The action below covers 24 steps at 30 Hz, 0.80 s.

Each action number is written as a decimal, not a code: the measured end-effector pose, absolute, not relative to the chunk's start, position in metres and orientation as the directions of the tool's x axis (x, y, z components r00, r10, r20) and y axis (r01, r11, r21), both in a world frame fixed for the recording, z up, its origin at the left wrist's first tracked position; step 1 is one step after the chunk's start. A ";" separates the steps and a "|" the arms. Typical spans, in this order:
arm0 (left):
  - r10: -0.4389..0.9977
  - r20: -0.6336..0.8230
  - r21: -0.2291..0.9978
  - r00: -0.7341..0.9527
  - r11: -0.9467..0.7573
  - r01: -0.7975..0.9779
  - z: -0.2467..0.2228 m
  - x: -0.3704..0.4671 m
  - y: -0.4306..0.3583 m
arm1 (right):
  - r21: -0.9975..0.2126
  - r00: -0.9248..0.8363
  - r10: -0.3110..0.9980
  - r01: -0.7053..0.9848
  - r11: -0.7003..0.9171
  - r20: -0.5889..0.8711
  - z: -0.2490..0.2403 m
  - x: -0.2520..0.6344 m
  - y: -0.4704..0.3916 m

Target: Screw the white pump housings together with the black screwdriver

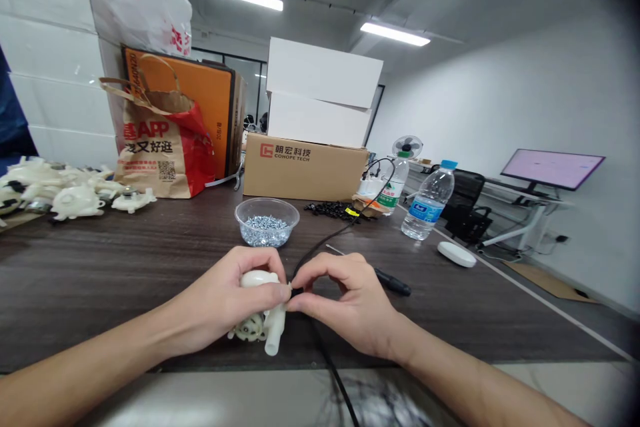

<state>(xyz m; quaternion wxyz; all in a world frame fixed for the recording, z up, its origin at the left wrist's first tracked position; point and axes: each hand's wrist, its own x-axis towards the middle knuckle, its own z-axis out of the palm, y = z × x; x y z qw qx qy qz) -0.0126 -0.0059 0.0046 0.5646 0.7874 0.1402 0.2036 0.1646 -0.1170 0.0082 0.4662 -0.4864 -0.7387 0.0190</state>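
My left hand (245, 293) is closed around a white plastic pump-like housing (273, 330) with a short tube pointing toward me. A ring-shaped part shows on the housing's lower left, while the fingers hide much of its top. Thumb and forefinger of my right hand (350, 300) pinch a small black piece (297, 291) against the housing's right side. The fingertips of both hands nearly meet there. Just beyond my right hand lies a screwdriver (393, 281) with a black handle and a thin shaft. A black cable (320, 240) runs behind and below the hands.
A clear bowl (240, 217) of small metal screws stands ahead, beside a pile of black pieces (330, 210). Several white housings (77, 202) lie at left. Cardboard box (305, 177), paper bag (165, 147), water bottles (429, 203) and a white oval object (456, 254) stand around.
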 end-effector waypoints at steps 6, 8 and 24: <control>0.450 0.102 0.965 0.887 -0.262 0.022 -0.001 -0.009 -0.005 | -0.458 -0.137 0.737 0.705 0.542 0.662 0.003 0.166 -0.114; 0.451 0.110 0.968 0.886 -0.250 0.007 -0.001 -0.009 -0.006 | -0.471 -0.148 0.744 0.691 0.549 0.651 0.002 0.166 -0.113; 0.603 0.252 0.933 0.757 -0.360 -0.024 -0.008 -0.005 -0.001 | -0.202 -0.207 0.932 0.940 0.274 0.298 0.062 0.189 0.003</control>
